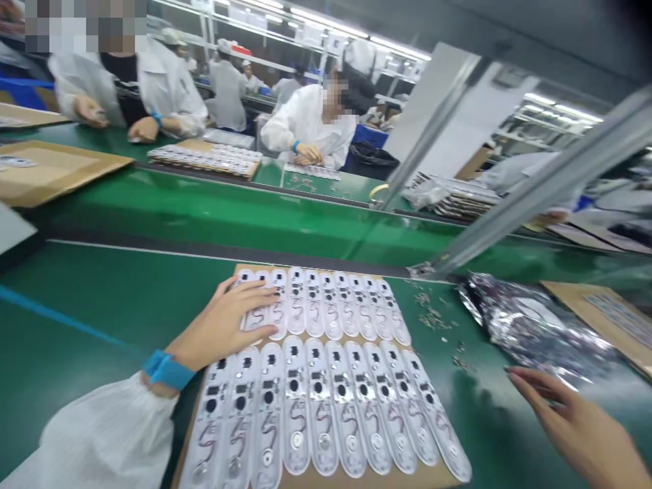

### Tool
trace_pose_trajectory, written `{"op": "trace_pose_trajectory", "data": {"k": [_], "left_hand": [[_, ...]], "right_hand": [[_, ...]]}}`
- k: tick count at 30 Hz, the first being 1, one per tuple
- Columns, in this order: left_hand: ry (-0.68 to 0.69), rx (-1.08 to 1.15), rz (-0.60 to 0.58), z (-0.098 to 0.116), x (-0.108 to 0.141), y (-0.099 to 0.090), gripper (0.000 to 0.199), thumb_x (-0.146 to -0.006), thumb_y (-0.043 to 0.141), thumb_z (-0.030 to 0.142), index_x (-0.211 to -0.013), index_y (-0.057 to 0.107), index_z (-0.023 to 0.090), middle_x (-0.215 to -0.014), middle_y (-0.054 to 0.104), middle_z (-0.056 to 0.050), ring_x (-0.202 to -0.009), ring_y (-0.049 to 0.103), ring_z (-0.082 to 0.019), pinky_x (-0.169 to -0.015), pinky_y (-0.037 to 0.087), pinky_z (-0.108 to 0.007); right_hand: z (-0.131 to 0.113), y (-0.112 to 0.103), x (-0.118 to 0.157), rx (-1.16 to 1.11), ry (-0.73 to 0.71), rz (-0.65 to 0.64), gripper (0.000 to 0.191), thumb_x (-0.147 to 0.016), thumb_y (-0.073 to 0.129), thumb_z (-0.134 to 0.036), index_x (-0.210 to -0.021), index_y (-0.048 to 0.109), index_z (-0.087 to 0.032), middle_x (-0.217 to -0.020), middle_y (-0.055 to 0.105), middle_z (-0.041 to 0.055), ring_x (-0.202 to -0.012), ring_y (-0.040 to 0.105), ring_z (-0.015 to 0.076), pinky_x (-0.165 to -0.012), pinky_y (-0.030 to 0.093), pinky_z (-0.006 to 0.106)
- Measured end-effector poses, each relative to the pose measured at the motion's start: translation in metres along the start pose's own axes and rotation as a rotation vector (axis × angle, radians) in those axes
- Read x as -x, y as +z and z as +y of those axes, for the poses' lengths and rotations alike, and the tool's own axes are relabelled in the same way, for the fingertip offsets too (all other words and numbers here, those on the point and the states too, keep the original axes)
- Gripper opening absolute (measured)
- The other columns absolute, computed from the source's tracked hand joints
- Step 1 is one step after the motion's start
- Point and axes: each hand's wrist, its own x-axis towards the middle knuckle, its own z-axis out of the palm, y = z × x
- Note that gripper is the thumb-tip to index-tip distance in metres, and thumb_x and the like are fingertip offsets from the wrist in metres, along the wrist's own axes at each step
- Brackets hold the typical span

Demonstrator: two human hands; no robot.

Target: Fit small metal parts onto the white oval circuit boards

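Two rows of long white plastic housings with small circuit boards and wires (324,407) lie on a brown cardboard sheet (397,477). My left hand (229,322), with a blue band at the wrist, rests over the left end of the back row, fingers spread. To the right of the cardboard, my right hand (570,414) hovers above the green table, thumb and forefinger pinched on a tiny dark object too small to name. Small loose metal parts (432,316) are scattered on the table between the housings and a silver bag (534,326).
A green conveyor belt (214,214) runs behind the table, with a metal post (509,197) rising at its right edge. Across it, two people in white coats work beside stacked trays (204,159). Another cardboard sheet (606,316) lies at the right.
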Motion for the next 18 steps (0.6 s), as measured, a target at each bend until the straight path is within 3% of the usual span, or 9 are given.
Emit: {"op": "trace_pose_trajectory", "data": {"k": [2,4,6,11,18], "left_hand": [[-0.002,-0.017,0.015,-0.002,-0.002,0.001,0.053,-0.087,0.053,0.069,-0.126,0.063,0.035,-0.141,0.058,0.0,-0.138,0.044,-0.029,-0.119,0.018,-0.059],[-0.006,-0.018,0.026,-0.004,-0.004,0.002,0.053,-0.085,0.055,0.07,-0.126,0.063,0.037,-0.141,0.058,0.001,-0.138,0.044,-0.03,-0.119,0.019,-0.06],[-0.011,-0.017,0.036,-0.006,-0.004,0.003,0.053,-0.084,0.057,0.07,-0.126,0.063,0.038,-0.142,0.057,0.002,-0.138,0.044,-0.031,-0.119,0.02,-0.061],[-0.025,-0.011,0.018,-0.012,-0.005,0.004,0.055,-0.081,0.06,0.071,-0.127,0.061,0.042,-0.143,0.055,0.005,-0.138,0.044,-0.035,-0.119,0.021,-0.063],[-0.04,0.003,0.06,-0.005,-0.005,0.004,0.053,-0.083,0.059,0.07,-0.125,0.063,0.038,-0.141,0.057,0.002,-0.137,0.046,-0.032,-0.12,0.02,-0.061]], "right_hand": [[-0.004,0.001,0.012,-0.015,0.204,-0.022,0.023,-0.079,0.063,-0.058,-0.075,0.071,-0.036,-0.079,0.075,0.0099,-0.056,0.068,0.0304,-0.057,0.048,0.045],[-0.008,0.003,0.017,-0.063,0.237,-0.105,0.032,-0.075,0.061,-0.06,-0.079,0.072,-0.03,-0.082,0.076,0.009,-0.062,0.069,0.0303,-0.06,0.052,0.044],[-0.009,0.008,0.017,-0.104,0.158,-0.145,0.041,-0.074,0.059,-0.061,-0.083,0.074,-0.024,-0.085,0.075,0.0085,-0.066,0.07,0.0291,-0.062,0.053,0.042],[-0.022,0.022,0.006,-0.116,0.014,-0.083,0.049,-0.084,0.05,-0.062,-0.088,0.072,-0.019,-0.085,0.071,0.0081,-0.067,0.066,0.0229,-0.062,0.052,0.036],[-0.051,0.043,-0.021,-0.087,-0.19,-0.177,0.039,-0.093,0.048,-0.053,-0.096,0.07,-0.021,-0.1,0.068,0.009,-0.078,0.065,0.0215,-0.071,0.051,0.034]]}}
